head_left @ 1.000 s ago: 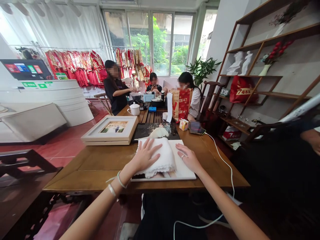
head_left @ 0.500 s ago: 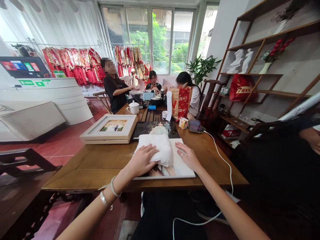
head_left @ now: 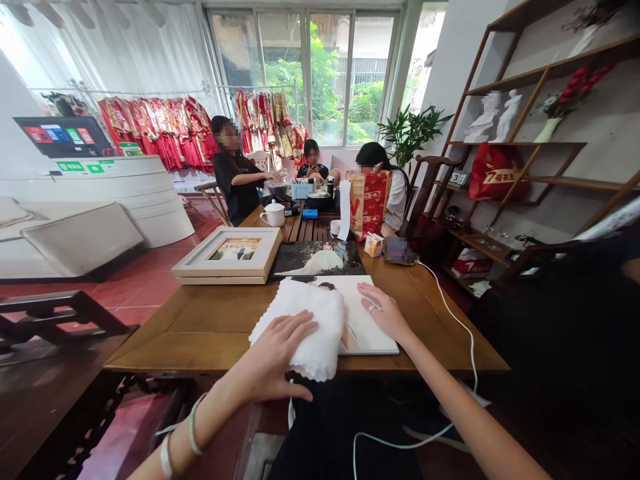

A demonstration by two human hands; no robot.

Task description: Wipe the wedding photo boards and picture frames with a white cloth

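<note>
My left hand (head_left: 283,350) lies with fingers stretched out on a folded white cloth (head_left: 320,320), its thumb held apart below. The cloth covers the left part of a white photo panel (head_left: 373,337) and hangs past the near table edge. Flat on the panel's right side rests my right hand (head_left: 383,310), fingers extended, a ring on one of them. Just beyond the panel lies a dark photo print (head_left: 345,260) showing a pale gown. Left of it are stacked framed photos (head_left: 227,257) with pale frames.
The wooden table (head_left: 200,333) also bears a white lidded mug (head_left: 273,214), a red-and-tan paper bag (head_left: 370,203), a small carton (head_left: 373,245) and a phone (head_left: 397,251) with a white cable (head_left: 453,317). Several people sit at the far end. Shelving (head_left: 555,143) stands at right.
My left hand has drawn the white cloth toward me and slightly left, down over the near table edge. My right hand stays on the panel. The view has shifted slightly.
</note>
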